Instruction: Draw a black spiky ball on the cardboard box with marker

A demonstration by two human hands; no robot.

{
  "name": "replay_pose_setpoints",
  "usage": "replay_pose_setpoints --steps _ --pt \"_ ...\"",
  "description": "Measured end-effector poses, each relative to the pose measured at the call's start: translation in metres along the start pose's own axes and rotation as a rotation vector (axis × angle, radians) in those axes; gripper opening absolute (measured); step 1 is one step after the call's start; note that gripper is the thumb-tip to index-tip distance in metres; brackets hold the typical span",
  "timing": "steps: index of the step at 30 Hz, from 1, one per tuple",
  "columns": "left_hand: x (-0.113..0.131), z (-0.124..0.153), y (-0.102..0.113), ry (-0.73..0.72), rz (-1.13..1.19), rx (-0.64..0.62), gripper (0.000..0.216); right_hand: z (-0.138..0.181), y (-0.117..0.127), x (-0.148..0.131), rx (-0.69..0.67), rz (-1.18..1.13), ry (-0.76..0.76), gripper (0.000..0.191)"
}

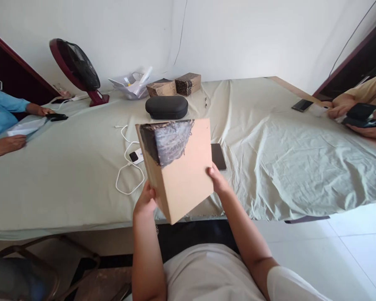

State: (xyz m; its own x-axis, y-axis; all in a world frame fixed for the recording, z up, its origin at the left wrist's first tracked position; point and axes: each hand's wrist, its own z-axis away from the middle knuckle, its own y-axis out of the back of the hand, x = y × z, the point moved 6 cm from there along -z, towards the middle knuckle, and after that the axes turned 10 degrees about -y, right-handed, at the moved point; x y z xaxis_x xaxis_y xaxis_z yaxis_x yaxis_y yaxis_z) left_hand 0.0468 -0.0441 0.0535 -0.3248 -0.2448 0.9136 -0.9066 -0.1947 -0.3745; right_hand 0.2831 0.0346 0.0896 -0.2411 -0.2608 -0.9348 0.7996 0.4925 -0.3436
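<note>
A cardboard box point(188, 167), tan with a scribbled black patch over its upper left corner, is held up tilted between my two hands above the table's near edge. My left hand point(146, 198) is closed on its lower left side, thumb showing and the other fingers hidden. My right hand point(218, 179) grips the right edge, thumb on the front face and fingers out of sight behind. Just behind the box, a dark phone or tablet point(218, 156) lies partly covered. A white cable point(116, 179) with a small white device point(136, 156) curls at the left.
On the cloth-covered table point(301, 167) stand a black zip case point(166, 107), two small cardboard boxes point(188, 84), a plastic bag point(133, 85) and a fan point(78, 67). One person's hands point(12, 144) hold paper at left; another's hands point(340, 106) hold a black object at right.
</note>
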Motion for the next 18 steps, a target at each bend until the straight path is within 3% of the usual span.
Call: replay_pose_setpoints --steps 2,4,7,9,12,18 --pt "-0.006 -0.004 0.003 0.059 -0.054 -0.049 0.084 -0.001 0.004 0.016 -0.066 -0.038 -0.151 0.099" --pt "-0.004 -0.008 0.005 0.06 -0.137 -0.045 0.088 -0.003 0.012 0.023 -0.061 -0.024 -0.184 0.094" --pt "0.011 -0.014 -0.001 -0.115 -0.275 -0.06 0.098 -0.009 0.023 0.021 -0.005 0.147 -0.039 0.1" --pt "0.021 -0.012 -0.011 -0.223 -0.302 -0.122 0.1 -0.015 0.027 0.018 0.037 0.396 0.1 0.12" --pt "0.026 -0.005 -0.023 -0.239 -0.245 -0.176 0.101 -0.022 0.026 0.02 0.068 0.694 0.255 0.149" --pt "0.04 -0.002 -0.023 -0.267 -0.214 0.02 0.068 -0.025 0.02 0.031 0.047 0.794 0.33 0.165"
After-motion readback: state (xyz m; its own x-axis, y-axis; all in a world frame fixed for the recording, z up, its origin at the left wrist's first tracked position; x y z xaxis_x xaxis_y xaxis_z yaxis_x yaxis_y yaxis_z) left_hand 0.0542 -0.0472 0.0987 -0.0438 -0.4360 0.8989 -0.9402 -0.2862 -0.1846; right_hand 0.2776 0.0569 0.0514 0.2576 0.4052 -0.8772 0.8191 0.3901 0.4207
